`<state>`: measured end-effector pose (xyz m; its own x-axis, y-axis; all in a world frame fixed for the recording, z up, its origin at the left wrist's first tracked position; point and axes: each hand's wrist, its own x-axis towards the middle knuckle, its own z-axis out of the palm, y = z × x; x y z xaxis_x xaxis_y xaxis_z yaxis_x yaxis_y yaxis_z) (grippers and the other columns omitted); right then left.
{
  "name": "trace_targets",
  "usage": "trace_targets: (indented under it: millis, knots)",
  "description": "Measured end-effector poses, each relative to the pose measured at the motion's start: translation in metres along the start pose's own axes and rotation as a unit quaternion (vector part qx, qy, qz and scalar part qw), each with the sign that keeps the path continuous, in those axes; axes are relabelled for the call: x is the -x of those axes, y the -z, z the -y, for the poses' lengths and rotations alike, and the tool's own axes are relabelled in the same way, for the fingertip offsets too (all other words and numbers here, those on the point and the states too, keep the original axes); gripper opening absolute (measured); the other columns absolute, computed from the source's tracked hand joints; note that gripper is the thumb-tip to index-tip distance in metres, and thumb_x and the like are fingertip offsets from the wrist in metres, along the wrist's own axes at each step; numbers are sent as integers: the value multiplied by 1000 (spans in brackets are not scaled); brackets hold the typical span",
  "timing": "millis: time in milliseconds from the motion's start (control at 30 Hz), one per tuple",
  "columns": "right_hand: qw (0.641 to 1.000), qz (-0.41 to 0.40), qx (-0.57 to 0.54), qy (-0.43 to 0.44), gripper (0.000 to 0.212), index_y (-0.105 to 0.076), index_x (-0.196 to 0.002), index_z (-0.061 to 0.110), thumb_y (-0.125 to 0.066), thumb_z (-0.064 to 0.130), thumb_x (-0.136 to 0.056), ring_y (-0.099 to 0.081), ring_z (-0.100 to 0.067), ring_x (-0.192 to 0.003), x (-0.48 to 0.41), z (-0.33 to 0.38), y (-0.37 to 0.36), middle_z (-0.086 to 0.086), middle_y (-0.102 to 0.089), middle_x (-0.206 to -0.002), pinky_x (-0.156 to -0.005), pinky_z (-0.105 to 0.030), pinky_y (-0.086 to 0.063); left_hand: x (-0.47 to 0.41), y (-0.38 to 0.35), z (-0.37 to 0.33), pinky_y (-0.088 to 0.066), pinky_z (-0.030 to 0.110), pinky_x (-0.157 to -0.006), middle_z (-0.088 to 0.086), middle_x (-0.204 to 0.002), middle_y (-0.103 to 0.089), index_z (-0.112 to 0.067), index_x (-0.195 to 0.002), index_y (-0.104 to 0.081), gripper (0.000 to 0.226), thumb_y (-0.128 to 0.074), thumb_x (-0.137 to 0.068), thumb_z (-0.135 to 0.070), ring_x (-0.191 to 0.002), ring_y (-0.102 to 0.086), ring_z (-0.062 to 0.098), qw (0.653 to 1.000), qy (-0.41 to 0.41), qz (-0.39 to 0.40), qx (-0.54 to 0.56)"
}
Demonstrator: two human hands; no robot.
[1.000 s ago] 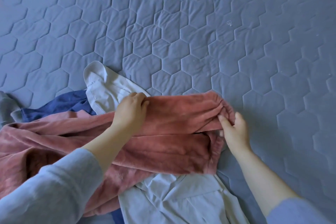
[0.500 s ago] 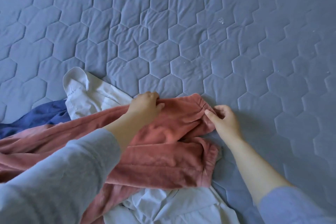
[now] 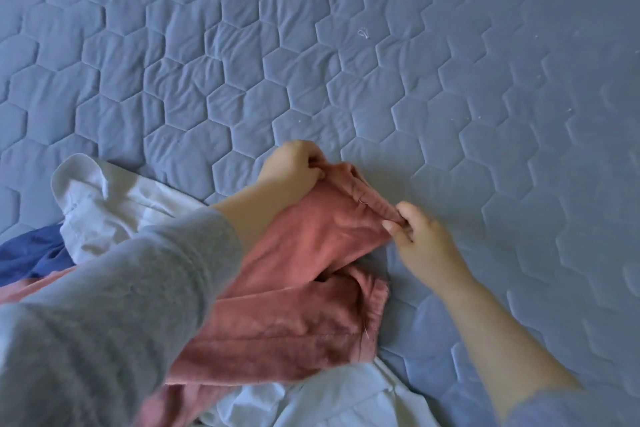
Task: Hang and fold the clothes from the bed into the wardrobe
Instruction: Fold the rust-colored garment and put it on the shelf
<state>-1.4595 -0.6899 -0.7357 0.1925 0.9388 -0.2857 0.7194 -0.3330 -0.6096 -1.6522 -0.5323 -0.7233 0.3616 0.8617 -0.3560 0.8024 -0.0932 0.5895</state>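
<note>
Left hand [image 3: 294, 163] and right hand [image 3: 420, 236] pinching pink trousers [image 3: 311, 236] cuff, bare bedspread [image 3: 450, 97] beyond

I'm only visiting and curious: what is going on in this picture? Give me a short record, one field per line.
place: bed with a grey-blue quilted cover stitched in hexagons
left hand: grips one end of the pink garment's gathered hem
right hand: pinches the other end of the same hem
pink garment: crumpled, lying partly over the white garment
white garment: shows above and below the pink one
dark blue garment: at the left edge, mostly out of view
</note>
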Motion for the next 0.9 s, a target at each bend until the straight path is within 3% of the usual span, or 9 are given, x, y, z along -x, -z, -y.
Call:
trace_targets:
  millis: [100,233,333,433,533,633,700,800,900]
  knots:
    - [992,69,101,-43,15,-45,-84,16,-56,20,-94,-56,-34,-95,-12,-1,-14,-12,-56,-98,-76,-39,-44,-2,-14,-1,-39,32,-74,8,-111,-62,-15,-104,-65,21,-60,-84,-15,-105,-57,29,992,-22,15,-127]
    - [992,46,-14,-120,37,-47,-64,18,-65,44,-84,-56,-26,-75,-23,9,-25,-7,-58,-77,-64,-32,-36,-8,-33,-2,-41,33,-76,11,-114,-63,-10,-110,-61,24,-58,-86,-16,-105,-57,31,995,24,40,-91]
    - [994,34,-13,-107,41,-44,-59,15,-66,35,-87,-49,-26,-68,-20,4,-26,-5,-49,-65,-62,-31,-31,-15,-29,0,-37,27,-65,-1,-90,-60,-14,-87,-64,14,-68,-85,-27,-89,-53,20,992,27,106,-62]
    - [994,20,27,-108,46,-39,-54,20,-67,30,-89,-43,-25,-71,-15,-6,-23,0,-38,-67,-64,-30,-26,-19,-25,3,-35,27,-62,-5,-73,-52,-17,-73,-58,23,-70,-86,-32,-83,-53,19,990,61,125,-24]
    - [989,0,106,-108,27,-63,-77,8,-65,31,-91,-53,-30,-85,-17,-3,-28,-9,-50,-89,-69,-34,-34,-15,-37,2,-43,32,-74,5,-95,-62,-15,-87,-63,13,-63,-90,-27,-97,-57,26,995,69,42,-59]
    - [989,-28,81,-120,25,-60,-107,6,-66,25,-91,-55,-32,-103,-17,7,-37,-13,-55,-112,-84,-35,-40,-2,-49,0,-42,42,-93,8,-116,-57,-15,-112,-63,23,-56,-94,-26,-112,-51,32,988,29,-19,-153]
    - [989,-67,-7,-128,44,-51,-127,4,-68,20,-89,-51,-31,-116,-5,12,-38,-15,-53,-126,-96,-35,-38,12,-51,-1,-38,43,-98,7,-121,-52,-16,-119,-60,30,-60,-91,-25,-116,-45,31,988,-1,-60,-142]
    - [981,-112,-91,-133,51,-47,-134,1,-68,12,-89,-53,-32,-117,27,12,-34,-17,-54,-129,-100,-44,-43,40,-43,-4,-40,39,-94,8,-113,-55,-11,-113,-62,30,-67,-85,-20,-107,-47,30,989,-65,-105,-81]
    - [977,-116,-117,-137,39,-55,-126,2,-67,7,-89,-61,-30,-100,65,9,-32,-14,-60,-117,-90,-47,-50,80,-37,-4,-45,40,-82,7,-98,-61,-8,-97,-67,17,-69,-83,-16,-93,-55,28,991,-115,-47,-57]
